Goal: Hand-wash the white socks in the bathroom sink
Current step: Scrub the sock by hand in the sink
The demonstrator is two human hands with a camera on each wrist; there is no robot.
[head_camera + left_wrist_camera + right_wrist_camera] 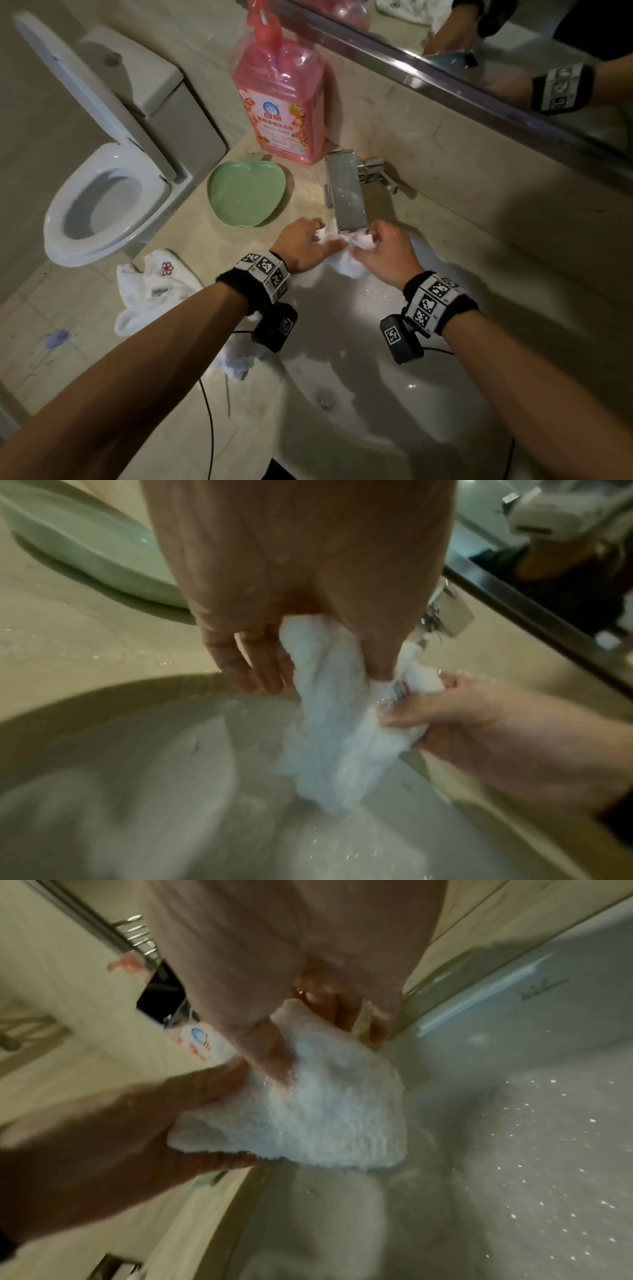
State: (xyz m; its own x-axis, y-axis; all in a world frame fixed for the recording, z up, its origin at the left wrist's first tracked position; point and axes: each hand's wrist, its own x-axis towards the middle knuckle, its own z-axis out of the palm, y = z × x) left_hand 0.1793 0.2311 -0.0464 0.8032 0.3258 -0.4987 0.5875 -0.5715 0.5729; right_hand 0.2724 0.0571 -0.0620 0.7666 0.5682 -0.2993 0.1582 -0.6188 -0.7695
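Note:
A wet white sock (346, 258) (329, 723) (301, 1112) hangs over the back of the sink (462, 387) right under the chrome faucet (346, 192). My left hand (305, 245) (274, 631) grips its left end between thumb and fingers. My right hand (383, 250) (291, 1042) pinches the bunched right end; water runs onto it. In the left wrist view the right hand (462, 712) comes in from the right. A second white sock (236, 359) lies on the sink's left rim under my left wrist. More white socks (154, 291) with a red flower mark lie on the counter's left edge.
A pink detergent bottle (281, 99) stands behind a green apple-shaped dish (246, 192) left of the faucet. A toilet (102, 185) with raised lid is at far left. A mirror (513, 51) runs along the back wall. The drain plug (325, 397) sits in the basin.

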